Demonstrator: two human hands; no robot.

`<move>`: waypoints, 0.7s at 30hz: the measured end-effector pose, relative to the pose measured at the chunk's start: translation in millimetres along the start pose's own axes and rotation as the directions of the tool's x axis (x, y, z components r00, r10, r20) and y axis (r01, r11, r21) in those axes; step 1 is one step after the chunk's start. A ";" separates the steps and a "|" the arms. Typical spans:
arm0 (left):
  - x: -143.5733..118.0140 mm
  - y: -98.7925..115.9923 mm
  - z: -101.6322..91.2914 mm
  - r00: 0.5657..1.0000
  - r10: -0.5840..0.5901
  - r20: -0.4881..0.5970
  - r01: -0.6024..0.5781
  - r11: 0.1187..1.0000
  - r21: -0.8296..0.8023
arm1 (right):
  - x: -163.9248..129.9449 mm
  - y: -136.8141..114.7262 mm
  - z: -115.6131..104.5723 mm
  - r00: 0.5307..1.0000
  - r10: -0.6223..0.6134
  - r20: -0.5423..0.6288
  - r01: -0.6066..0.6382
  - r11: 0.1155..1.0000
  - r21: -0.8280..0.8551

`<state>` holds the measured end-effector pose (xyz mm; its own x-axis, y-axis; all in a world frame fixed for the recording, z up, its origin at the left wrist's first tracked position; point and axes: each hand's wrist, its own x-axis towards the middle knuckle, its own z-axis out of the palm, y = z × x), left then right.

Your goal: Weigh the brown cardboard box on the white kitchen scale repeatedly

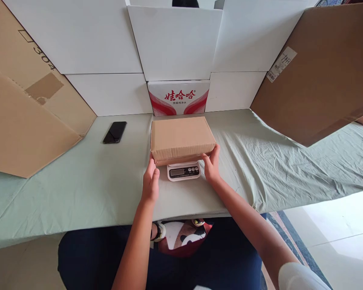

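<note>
Frame centre: brown box (182,139) sits on scale (183,171), long axis left-right. Left hand (150,181) and right hand (211,164) flank its near corners, fingers together, flat; grip probably loose, both equally near.

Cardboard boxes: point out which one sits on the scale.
The small closed brown box at the table's centre, resting on the white digital scale, with both hands at its near corners. The red-printed carton stands behind it against the white panels.
</note>
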<state>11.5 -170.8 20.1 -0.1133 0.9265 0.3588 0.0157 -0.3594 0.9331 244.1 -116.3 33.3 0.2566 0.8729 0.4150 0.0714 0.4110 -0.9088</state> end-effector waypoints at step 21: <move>1.9 0.6 -2.6 0.998 0.003 -0.062 -0.004 1.000 -0.011 | 6.9 -7.6 -5.9 0.992 0.030 -0.123 -0.029 1.000 0.003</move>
<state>8.7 -169.6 21.3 -0.1748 0.9166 0.3595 0.0049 -0.3643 0.9313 250.9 -114.9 42.8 0.3753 0.8457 0.3794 0.0609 0.3860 -0.9205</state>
